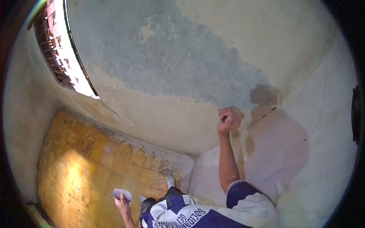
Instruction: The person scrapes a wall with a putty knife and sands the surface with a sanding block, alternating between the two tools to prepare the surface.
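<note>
My right hand (230,119) is raised against the wall, closed around a small dark tool that is mostly hidden by the fingers. It is at the lower edge of a grey patch (182,57) on the cream wall (152,114), near the corner. Low on the left, my left hand (122,204) grips a flat grey piece (122,195) with pale material on its top edge. What exactly the piece is, I cannot tell.
A barred window (62,49) opens at the upper left. Yellow tiles (102,163) cover the floor, with pale dust along the wall base. The side wall (323,152) has cracks, and a dark object (356,114) shows at the far right.
</note>
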### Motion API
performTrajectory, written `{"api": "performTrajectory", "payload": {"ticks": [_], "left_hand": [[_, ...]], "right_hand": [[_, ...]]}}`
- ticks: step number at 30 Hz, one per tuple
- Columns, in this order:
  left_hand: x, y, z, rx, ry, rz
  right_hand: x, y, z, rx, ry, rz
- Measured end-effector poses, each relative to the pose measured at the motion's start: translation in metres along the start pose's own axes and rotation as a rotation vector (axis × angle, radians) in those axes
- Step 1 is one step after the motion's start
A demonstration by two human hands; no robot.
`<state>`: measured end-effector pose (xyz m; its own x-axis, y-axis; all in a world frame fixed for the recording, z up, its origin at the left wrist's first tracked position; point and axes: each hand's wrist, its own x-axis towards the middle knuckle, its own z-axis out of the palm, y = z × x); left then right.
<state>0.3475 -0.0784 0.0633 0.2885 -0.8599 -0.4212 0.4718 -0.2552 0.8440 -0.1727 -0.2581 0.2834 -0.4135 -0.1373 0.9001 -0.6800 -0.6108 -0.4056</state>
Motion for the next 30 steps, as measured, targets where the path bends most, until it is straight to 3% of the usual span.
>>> {"api": "performTrajectory", "payload": {"ticks": [2, 5, 8, 11, 14, 17, 19, 22, 23, 26, 27, 30], "left_hand": [[-0.002, -0.008, 0.005, 0.016, -0.009, 0.006], [-0.011, -0.004, 0.036, -0.042, -0.065, 0.003], [-0.002, -0.027, 0.030, -0.058, -0.116, -0.070], [0.000, -0.028, 0.038, -0.069, -0.104, -0.061], [-0.006, -0.030, 0.045, -0.054, -0.075, -0.074], [-0.005, -0.030, 0.042, -0.038, -0.080, -0.103], [0.001, -0.032, 0.042, -0.031, -0.077, -0.104], [0.007, -0.049, 0.027, -0.014, -0.043, -0.090], [0.009, -0.051, 0.019, -0.001, -0.054, -0.088], [0.011, -0.033, 0.042, 0.016, -0.060, -0.082], [0.011, -0.028, 0.050, 0.015, -0.052, -0.082], [0.008, -0.021, 0.051, 0.080, -0.089, -0.091]], "right_hand": [[0.001, -0.013, 0.005, 0.060, -0.091, -0.046], [0.034, -0.056, 0.000, 0.459, -0.118, -0.139], [-0.004, 0.009, 0.008, -0.296, -0.281, 0.095], [-0.013, -0.007, 0.018, -0.138, -0.238, 0.203], [0.018, -0.052, 0.024, 0.441, -0.106, -0.136], [-0.022, 0.012, 0.028, 0.023, -0.173, 0.157], [-0.025, 0.006, 0.033, -0.393, -0.307, -0.056], [-0.002, -0.040, 0.025, 0.323, -0.144, -0.198], [0.004, -0.043, 0.020, 0.378, -0.141, -0.173], [-0.008, -0.018, 0.043, -0.172, -0.181, -0.297], [-0.009, -0.027, 0.043, -0.105, -0.343, -0.232], [0.011, -0.033, 0.039, 0.095, -0.099, -0.295]]}}
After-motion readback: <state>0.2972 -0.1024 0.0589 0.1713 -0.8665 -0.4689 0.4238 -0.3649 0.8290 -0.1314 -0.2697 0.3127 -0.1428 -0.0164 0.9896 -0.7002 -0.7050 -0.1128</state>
